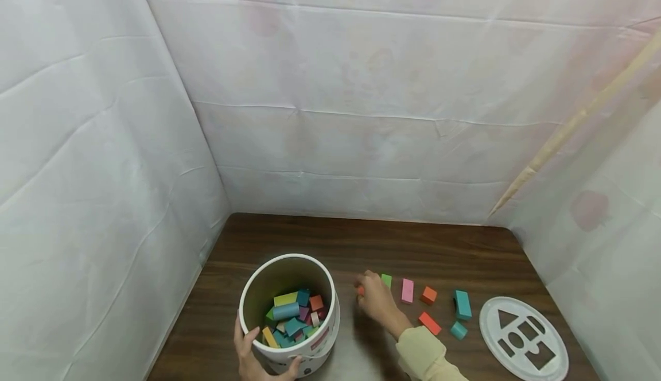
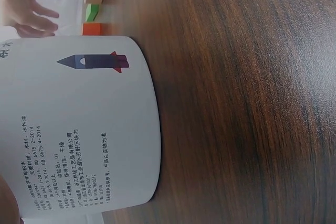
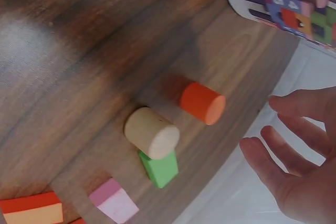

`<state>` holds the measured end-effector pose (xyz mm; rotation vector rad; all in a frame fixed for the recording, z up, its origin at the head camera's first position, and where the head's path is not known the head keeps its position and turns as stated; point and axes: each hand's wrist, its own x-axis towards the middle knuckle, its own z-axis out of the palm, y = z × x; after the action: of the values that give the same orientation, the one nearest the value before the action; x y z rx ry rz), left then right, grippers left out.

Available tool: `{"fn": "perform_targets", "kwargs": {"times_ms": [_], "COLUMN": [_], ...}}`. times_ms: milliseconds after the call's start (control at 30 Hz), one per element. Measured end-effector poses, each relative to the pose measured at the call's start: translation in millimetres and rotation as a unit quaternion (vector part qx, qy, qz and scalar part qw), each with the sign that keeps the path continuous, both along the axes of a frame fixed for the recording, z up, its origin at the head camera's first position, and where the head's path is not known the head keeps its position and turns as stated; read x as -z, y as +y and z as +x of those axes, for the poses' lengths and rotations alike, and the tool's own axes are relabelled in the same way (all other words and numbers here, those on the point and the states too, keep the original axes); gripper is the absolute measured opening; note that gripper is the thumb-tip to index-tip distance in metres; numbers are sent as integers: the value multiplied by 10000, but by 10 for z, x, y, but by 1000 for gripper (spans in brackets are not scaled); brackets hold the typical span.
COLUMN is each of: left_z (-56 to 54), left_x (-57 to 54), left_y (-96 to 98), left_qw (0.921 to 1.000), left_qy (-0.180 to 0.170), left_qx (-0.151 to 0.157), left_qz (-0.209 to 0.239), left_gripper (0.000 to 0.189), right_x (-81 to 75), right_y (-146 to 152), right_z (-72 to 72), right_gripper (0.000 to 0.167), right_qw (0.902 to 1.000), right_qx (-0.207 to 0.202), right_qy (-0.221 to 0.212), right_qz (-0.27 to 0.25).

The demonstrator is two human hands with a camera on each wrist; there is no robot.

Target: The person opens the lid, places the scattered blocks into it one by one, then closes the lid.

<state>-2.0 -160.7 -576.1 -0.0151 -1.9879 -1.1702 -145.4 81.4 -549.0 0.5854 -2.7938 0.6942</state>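
My left hand (image 1: 250, 361) grips the near left side of a white bucket (image 1: 295, 256), fingers over the rim and thumb outside on the wall. Colourful wooden blocks (image 1: 286, 311) lie heaped inside it. To the bucket's right, my right hand (image 1: 379, 300) reaches over the table, its fingers spread and loosely bent with nothing between them. Just beyond its fingertips lies an orange cylinder (image 3: 203, 103) in the right wrist view. A plain wood cylinder (image 3: 151, 133) touches a green block (image 3: 160, 169) beside it; the hand hides this wood cylinder in the head view.
Right of my hand lie a pink block (image 1: 407, 290), an orange block (image 1: 428, 295), a red block (image 1: 430, 323), a teal block (image 1: 462, 304) and a teal cylinder (image 1: 458, 330). A white lid (image 1: 488, 323) with shaped holes sits farther right. White cloth walls (image 1: 361, 140) enclose the table.
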Motion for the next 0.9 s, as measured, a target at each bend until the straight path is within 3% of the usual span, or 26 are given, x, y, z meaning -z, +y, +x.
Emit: {"fn": "perform_targets", "kwargs": {"times_ms": [333,900], "left_z": [-9,-6], "left_x": [16,14], "left_y": [-6,-8], "left_qw": [9999,10000], "left_qy": [97,45], "left_qx": [16,5], "left_qz": [-55,-45], "left_gripper": [102,105], "right_x": [201,326], "right_y": [29,20], "right_z": [-56,-84], "right_gripper": [22,22], "right_qw": [9996,9998], "right_qx": [120,17], "right_qy": [220,150], "right_qz": [121,153]}}
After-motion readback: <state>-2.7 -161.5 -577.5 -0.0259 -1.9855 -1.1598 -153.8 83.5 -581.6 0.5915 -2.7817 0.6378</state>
